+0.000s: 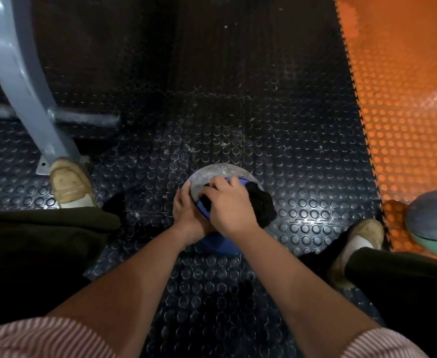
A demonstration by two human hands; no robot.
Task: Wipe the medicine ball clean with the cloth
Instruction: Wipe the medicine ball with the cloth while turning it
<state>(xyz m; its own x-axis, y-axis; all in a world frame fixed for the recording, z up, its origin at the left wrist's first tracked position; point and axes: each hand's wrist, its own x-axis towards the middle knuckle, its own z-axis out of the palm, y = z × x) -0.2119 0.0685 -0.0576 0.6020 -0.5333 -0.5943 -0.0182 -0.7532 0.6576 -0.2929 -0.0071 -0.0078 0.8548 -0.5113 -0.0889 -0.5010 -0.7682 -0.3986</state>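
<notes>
A grey and blue medicine ball point(207, 175) sits on the dark studded floor between my feet. Its grey top looks dusty and scuffed. My left hand point(185, 211) cups the ball's left side, fingers curved against it. On top of the ball my right hand point(229, 205) presses a black cloth point(262, 205). The cloth bunches out from under that hand to the right. My hands and forearms hide most of the ball's near half; a blue part shows below my wrists.
A second grey and green ball point(434, 226) lies at the right on the orange studded mat point(403, 112). A grey metal machine leg point(26, 86) stands at the left by my left shoe point(70, 184). My right shoe point(362, 239) is near the mat seam.
</notes>
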